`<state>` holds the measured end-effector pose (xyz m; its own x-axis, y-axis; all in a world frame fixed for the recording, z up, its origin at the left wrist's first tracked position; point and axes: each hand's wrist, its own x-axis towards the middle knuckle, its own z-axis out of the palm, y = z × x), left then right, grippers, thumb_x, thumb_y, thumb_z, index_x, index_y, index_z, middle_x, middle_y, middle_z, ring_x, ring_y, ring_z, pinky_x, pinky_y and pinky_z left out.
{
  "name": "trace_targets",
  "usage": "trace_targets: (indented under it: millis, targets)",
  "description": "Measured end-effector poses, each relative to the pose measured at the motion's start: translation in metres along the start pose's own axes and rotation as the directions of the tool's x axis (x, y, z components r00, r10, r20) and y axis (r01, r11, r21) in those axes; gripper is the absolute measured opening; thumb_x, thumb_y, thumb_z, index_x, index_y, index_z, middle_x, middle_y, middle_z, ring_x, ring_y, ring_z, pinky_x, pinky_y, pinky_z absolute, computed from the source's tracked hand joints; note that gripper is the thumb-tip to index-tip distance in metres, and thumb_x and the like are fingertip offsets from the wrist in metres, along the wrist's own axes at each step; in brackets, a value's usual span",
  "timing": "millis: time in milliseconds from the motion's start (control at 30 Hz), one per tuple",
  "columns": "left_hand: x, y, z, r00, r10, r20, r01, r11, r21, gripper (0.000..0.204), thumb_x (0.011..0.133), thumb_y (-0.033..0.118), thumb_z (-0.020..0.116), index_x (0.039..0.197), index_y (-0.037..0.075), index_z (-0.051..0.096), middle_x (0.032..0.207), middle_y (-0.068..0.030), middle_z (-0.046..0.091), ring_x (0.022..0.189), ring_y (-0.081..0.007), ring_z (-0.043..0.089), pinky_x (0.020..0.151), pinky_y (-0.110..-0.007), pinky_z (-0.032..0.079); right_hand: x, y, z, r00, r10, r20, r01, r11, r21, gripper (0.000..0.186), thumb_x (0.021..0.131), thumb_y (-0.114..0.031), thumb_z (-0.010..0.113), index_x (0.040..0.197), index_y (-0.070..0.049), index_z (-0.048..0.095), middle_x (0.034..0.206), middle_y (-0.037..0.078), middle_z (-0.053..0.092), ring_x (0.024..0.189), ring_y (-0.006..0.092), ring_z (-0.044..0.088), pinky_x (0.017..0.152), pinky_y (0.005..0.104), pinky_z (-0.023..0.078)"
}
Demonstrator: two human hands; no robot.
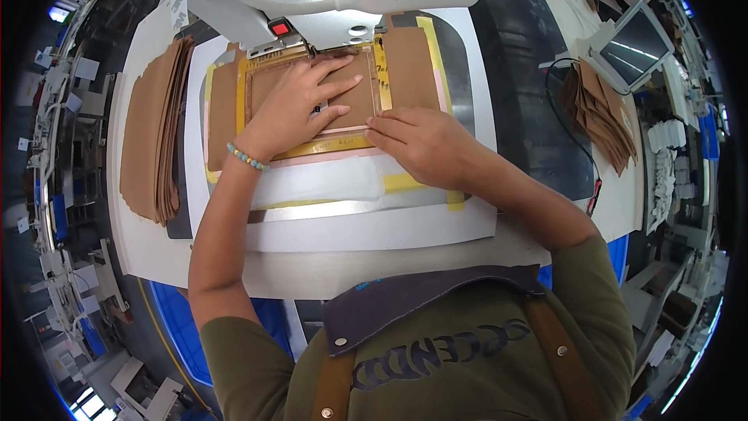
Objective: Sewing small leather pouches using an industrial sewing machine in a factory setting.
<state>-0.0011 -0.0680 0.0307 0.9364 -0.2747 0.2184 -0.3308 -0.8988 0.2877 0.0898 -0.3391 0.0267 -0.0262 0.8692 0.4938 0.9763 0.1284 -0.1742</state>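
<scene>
My left hand lies with fingers spread on the brown fabric, inside a yellow rectangular frame. At the frame's near right corner is my right hand, its fingers close together and their tips at the frame's inner edge. Whatever those fingertips pinch is too small to make out. Directly beyond the left fingers stands the white head of a sewing machine, its lower part close over the frame's far side. Under the frame, a plate edged with yellow tape rests on a white sheet.
A stack of brown fabric pieces lies on the left of the table, and another brown pile on the right. Behind that pile stands a screen, with a black cable curving nearby. Blue bins show below the table's near edge.
</scene>
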Motion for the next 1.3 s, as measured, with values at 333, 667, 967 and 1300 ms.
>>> trace_targets:
  millis: [333, 667, 967, 1300]
  targets:
    - [0.000, 0.002, -0.005, 0.999, -0.031, 0.023, 0.031, 0.999, 0.005, 0.050, 0.099, 0.029, 0.075, 0.148, 0.020, 0.070, 0.157, -0.0088, 0.058, 0.130, -0.0347, 0.055, 0.116, -0.046, 0.045, 0.005, -0.002, 0.003, 1.000, 0.009, 0.015, -0.009, 1.000, -0.008, 0.023, 0.088, -0.006, 0.069, 0.109, 0.001, 0.073, 0.105, 0.012, 0.074, 0.105, 0.0266, 0.070, 0.088, 0.0389, 0.058]
    - [-0.004, 0.006, -0.004, 0.999, -0.043, 0.021, 0.043, 0.999, -0.013, 0.048, 0.099, 0.022, 0.075, 0.147, 0.015, 0.070, 0.160, -0.0097, 0.057, 0.139, -0.0360, 0.053, 0.120, -0.046, 0.043, 0.005, 0.002, 0.008, 0.998, 0.024, 0.052, -0.026, 0.999, 0.031, 0.020, 0.084, -0.006, 0.072, 0.104, -0.002, 0.075, 0.100, 0.008, 0.072, 0.102, 0.0251, 0.067, 0.087, 0.0377, 0.058]
    - [-0.037, 0.019, -0.011, 0.995, -0.026, 0.100, 0.051, 0.966, -0.254, 0.045, 0.097, 0.017, 0.073, 0.141, 0.014, 0.074, 0.164, -0.0082, 0.055, 0.156, -0.0363, 0.043, 0.128, -0.051, 0.033, -0.004, 0.014, -0.010, 0.987, 0.150, 0.060, -0.159, 0.965, 0.207, 0.036, 0.088, 0.003, 0.067, 0.123, -0.002, 0.076, 0.126, 0.012, 0.074, 0.118, 0.0305, 0.068, 0.101, 0.0415, 0.057]
    - [-0.043, 0.027, -0.008, 0.994, 0.001, 0.106, 0.020, 0.980, -0.200, 0.056, 0.096, 0.023, 0.074, 0.152, 0.016, 0.066, 0.169, -0.0080, 0.049, 0.161, -0.0351, 0.037, 0.131, -0.054, 0.028, 0.011, 0.047, -0.009, 0.976, 0.214, 0.040, -0.216, 0.975, 0.049, 0.033, 0.093, 0.001, 0.060, 0.125, -0.002, 0.070, 0.140, 0.011, 0.069, 0.119, 0.0302, 0.065, 0.102, 0.0420, 0.055]
